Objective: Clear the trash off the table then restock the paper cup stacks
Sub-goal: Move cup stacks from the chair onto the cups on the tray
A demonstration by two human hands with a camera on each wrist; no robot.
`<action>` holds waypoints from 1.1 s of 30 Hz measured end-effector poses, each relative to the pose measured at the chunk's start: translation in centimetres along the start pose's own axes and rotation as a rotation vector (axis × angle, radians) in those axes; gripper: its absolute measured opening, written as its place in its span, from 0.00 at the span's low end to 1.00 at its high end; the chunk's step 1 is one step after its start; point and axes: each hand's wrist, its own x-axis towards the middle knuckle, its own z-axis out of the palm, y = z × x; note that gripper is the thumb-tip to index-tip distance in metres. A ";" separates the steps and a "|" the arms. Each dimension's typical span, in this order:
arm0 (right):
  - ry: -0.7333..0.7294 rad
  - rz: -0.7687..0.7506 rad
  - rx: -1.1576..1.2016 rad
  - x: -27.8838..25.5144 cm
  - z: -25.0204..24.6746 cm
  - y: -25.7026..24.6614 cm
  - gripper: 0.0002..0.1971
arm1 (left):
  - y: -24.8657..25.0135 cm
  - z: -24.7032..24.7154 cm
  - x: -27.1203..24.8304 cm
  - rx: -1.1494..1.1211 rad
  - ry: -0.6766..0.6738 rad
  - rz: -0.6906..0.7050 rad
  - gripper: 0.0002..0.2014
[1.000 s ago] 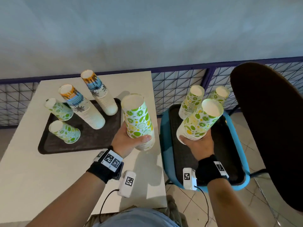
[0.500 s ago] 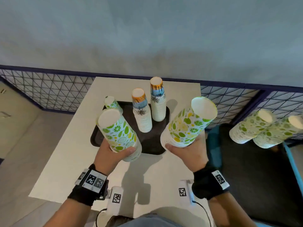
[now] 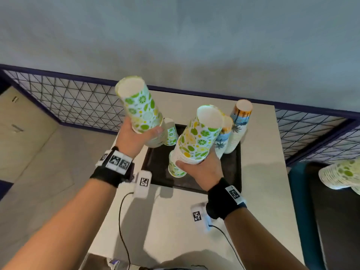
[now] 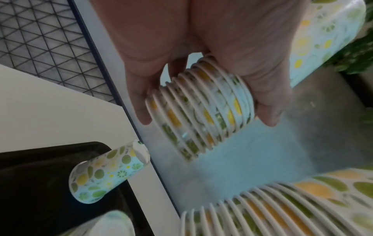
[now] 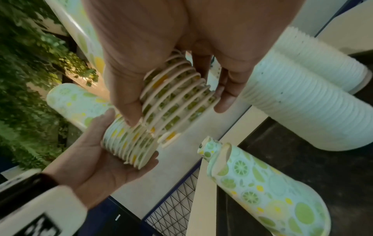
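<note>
My left hand (image 3: 144, 133) grips a stack of lime-patterned paper cups (image 3: 139, 106) by its lower end, raised over the left edge of the black tray (image 3: 229, 172). My right hand (image 3: 194, 162) grips a second lime-patterned stack (image 3: 198, 137) above the tray's middle. On the tray stand two short lime cup stacks (image 3: 171, 133) (image 3: 175, 169) and two tall palm-print stacks (image 3: 238, 125) (image 3: 223, 139). The left wrist view shows my left hand (image 4: 206, 119) round the stacked rims (image 4: 199, 108). The right wrist view shows my right hand (image 5: 176, 115) round its stack (image 5: 175, 99).
The white table (image 3: 263, 201) stands against a mesh fence (image 3: 78, 102). To the right is a blue chair (image 3: 298, 191) bearing more lime cup stacks (image 3: 341, 174). Floor lies to the left of the table.
Both hands have carried their lime stacks from the blue chair leftward to above the table's tray and lifted them. The view has swung left with them.
</note>
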 end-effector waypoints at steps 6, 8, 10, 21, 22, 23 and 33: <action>-0.010 0.081 -0.036 2.1 3.4 1.0 0.42 | -2.0 0.7 7.3 0.059 -0.052 -0.041 0.44; 0.005 0.082 -0.013 2.5 4.3 1.6 0.43 | -2.6 1.0 9.1 0.054 -0.093 -0.050 0.48; 0.009 0.079 -0.006 2.7 4.9 2.3 0.44 | -3.1 1.6 10.2 0.038 -0.119 -0.039 0.49; -0.106 0.122 -0.271 4.2 7.2 7.0 0.51 | -8.5 3.2 12.5 0.112 -0.270 -0.151 0.54; -0.118 0.137 -0.268 4.3 7.2 7.4 0.50 | -9.1 3.3 12.4 0.116 -0.280 -0.174 0.54; -0.130 0.154 -0.266 4.4 7.3 7.6 0.50 | -9.8 3.3 12.3 0.124 -0.284 -0.199 0.54; -0.167 0.238 -0.383 4.6 7.8 8.2 0.58 | -11.4 3.1 10.2 0.327 -0.311 -0.271 0.61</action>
